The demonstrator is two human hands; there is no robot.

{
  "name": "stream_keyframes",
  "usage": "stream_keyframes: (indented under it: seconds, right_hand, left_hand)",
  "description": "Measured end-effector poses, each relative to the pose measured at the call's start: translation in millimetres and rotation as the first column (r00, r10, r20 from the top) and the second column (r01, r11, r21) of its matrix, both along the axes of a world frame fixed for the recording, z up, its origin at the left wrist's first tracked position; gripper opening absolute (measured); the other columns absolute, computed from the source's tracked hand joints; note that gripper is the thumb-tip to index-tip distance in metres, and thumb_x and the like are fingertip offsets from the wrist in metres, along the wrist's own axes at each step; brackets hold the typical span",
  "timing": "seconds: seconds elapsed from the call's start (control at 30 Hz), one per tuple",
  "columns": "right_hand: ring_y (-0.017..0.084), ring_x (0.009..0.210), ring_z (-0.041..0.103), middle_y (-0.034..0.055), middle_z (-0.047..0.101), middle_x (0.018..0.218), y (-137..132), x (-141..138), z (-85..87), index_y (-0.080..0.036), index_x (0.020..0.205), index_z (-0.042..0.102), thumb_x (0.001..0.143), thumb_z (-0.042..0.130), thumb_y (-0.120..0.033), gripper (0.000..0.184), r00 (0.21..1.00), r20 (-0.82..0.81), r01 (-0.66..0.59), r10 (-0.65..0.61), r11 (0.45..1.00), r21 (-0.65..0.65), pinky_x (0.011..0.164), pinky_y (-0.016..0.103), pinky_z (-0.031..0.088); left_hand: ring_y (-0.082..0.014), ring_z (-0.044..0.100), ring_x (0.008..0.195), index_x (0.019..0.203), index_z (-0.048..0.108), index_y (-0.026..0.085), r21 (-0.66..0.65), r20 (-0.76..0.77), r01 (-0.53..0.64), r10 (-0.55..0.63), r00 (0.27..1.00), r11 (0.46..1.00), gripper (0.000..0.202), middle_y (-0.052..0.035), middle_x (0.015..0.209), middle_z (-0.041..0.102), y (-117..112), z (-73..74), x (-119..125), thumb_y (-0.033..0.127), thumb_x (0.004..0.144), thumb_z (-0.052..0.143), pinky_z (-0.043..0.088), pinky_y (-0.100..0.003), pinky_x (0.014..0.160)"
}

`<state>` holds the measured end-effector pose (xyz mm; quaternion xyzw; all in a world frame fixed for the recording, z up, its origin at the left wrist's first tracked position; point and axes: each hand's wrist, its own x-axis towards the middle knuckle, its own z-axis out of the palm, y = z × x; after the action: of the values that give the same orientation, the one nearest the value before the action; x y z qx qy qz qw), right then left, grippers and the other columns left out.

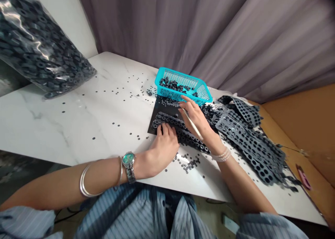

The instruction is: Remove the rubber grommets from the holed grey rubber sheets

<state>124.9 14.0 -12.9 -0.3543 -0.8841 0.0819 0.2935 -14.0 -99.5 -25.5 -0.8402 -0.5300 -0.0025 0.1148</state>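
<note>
A black rubber sheet of rings [183, 132] lies on a dark mat [163, 111] in the middle of the white marble table [78, 120]. My left hand [163, 146] rests flat on the sheet's near left end, fingers spread, a watch on that wrist. My right hand [195, 118] is closed round a thin pale stick [192, 124] and reaches over the sheet toward the turquoise basket [183, 85], which holds loose black rings. Small black rings and punched dots [187, 162] lie scattered by my wrists.
A heap of punched-out grey rubber sheets [248, 137] covers the table's right side. A large clear bag of black rings [39, 50] sits at the far left. A brown cardboard surface [309, 127] with a pink object [303, 176] lies to the right. Grey curtains hang behind.
</note>
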Motion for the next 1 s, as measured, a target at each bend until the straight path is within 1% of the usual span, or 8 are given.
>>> stream_keyframes:
  seconds: [0.07, 0.17, 0.27, 0.37, 0.5, 0.63, 0.87, 1.0]
  right_hand:
    - [0.031, 0.141, 0.042, 0.0144, 0.068, 0.114, 4.8, 6.5, -5.1, -0.023, 0.096, 0.059, 0.099, 0.046, -0.035, 0.018, 0.999, -0.021, 0.027, -0.028, 0.998, -0.054, 0.11, 0.055, 0.042]
    - [0.03, 0.14, 0.044, 0.0113, 0.071, 0.113, 7.7, 14.0, -9.3, -0.023, 0.09, 0.06, 0.098, 0.049, -0.04, 0.021, 0.995, -0.087, 0.029, -0.043, 0.988, -0.154, 0.111, 0.054, 0.041]
    - [0.028, 0.136, 0.049, 0.0095, 0.072, 0.115, 7.7, 16.8, -3.1, -0.023, 0.092, 0.062, 0.097, 0.051, -0.044, 0.024, 0.971, -0.222, 0.043, -0.09, 0.978, -0.206, 0.11, 0.051, 0.042]
    - [0.028, 0.128, 0.056, 0.0085, 0.074, 0.109, 5.4, 11.2, 5.0, -0.023, 0.091, 0.066, 0.096, 0.053, -0.047, 0.027, 0.951, -0.291, 0.038, -0.105, 0.973, -0.227, 0.108, 0.049, 0.045]
    - [0.026, 0.128, 0.056, 0.0086, 0.073, 0.111, -3.6, -8.2, 4.4, -0.022, 0.098, 0.069, 0.096, 0.054, -0.042, 0.024, 0.977, -0.211, -0.098, 0.04, 0.957, -0.274, 0.104, 0.046, 0.048]
    - [0.025, 0.133, 0.05, 0.0093, 0.07, 0.118, -13.5, -24.6, -0.9, -0.022, 0.101, 0.068, 0.098, 0.051, -0.032, 0.02, 0.98, -0.094, -0.194, 0.173, 0.935, -0.298, 0.108, 0.049, 0.045]
    - [0.025, 0.136, 0.047, 0.0102, 0.068, 0.118, -14.6, -22.3, -7.0, -0.021, 0.101, 0.063, 0.1, 0.048, -0.027, 0.016, 0.977, -0.059, -0.211, 0.203, 0.93, -0.299, 0.108, 0.05, 0.045]
    - [0.025, 0.139, 0.044, 0.0118, 0.066, 0.123, -12.5, -22.6, -10.7, -0.021, 0.104, 0.06, 0.102, 0.043, -0.029, 0.018, 0.97, 0.035, -0.224, 0.239, 0.943, -0.247, 0.107, 0.05, 0.046]
  left_hand:
    - [-0.0397, 0.057, 0.125, 0.136, 0.053, -0.007, 0.026, 0.016, -0.016, 0.015, 1.0, 1.0, 0.053, -0.0341, 0.132, 0.058, 1.9, -6.9, 3.1, 0.03, 0.099, 0.045, 0.046, -0.052, 0.101]
    - [-0.0406, 0.057, 0.125, 0.136, 0.054, -0.005, 0.037, 0.027, -0.05, 0.049, 0.998, 0.998, 0.054, -0.0334, 0.132, 0.058, 4.3, -16.3, 7.1, 0.033, 0.098, 0.048, 0.044, -0.054, 0.103]
    - [-0.0414, 0.056, 0.126, 0.136, 0.054, -0.005, 0.048, 0.052, -0.069, 0.067, 0.996, 0.996, 0.055, -0.0338, 0.133, 0.057, 5.4, -20.9, 8.9, 0.034, 0.097, 0.05, 0.042, -0.055, 0.105]
    - [-0.0399, 0.056, 0.126, 0.135, 0.056, -0.004, 0.062, 0.054, -0.057, 0.053, 0.997, 0.996, 0.054, -0.0327, 0.133, 0.058, 4.2, -17.8, 7.5, 0.034, 0.097, 0.049, 0.042, -0.054, 0.105]
    - [-0.0379, 0.058, 0.124, 0.133, 0.058, -0.002, 0.078, -0.006, -0.027, 0.028, 1.0, 0.997, 0.049, -0.0301, 0.131, 0.061, 0.9, -7.9, 4.1, 0.028, 0.097, 0.045, 0.044, -0.052, 0.103]
    - [-0.0382, 0.059, 0.123, 0.126, 0.064, -0.001, 0.048, -0.01, 0.004, -0.003, 1.0, 0.999, 0.042, -0.0293, 0.132, 0.061, -1.0, -0.9, 3.2, 0.019, 0.094, 0.045, 0.046, -0.052, 0.102]
    - [-0.0376, 0.058, 0.125, 0.129, 0.061, -0.003, 0.0, -0.009, -0.007, 0.007, 1.0, 1.0, 0.044, -0.0302, 0.133, 0.059, -2.9, 5.6, 2.0, 0.016, 0.093, 0.044, 0.047, -0.051, 0.102]
    - [-0.0375, 0.059, 0.123, 0.127, 0.063, -0.002, 0.016, -0.017, 0.004, -0.004, 1.0, 1.0, 0.042, -0.0294, 0.13, 0.062, -3.9, 6.4, 0.9, 0.014, 0.092, 0.045, 0.047, -0.051, 0.102]
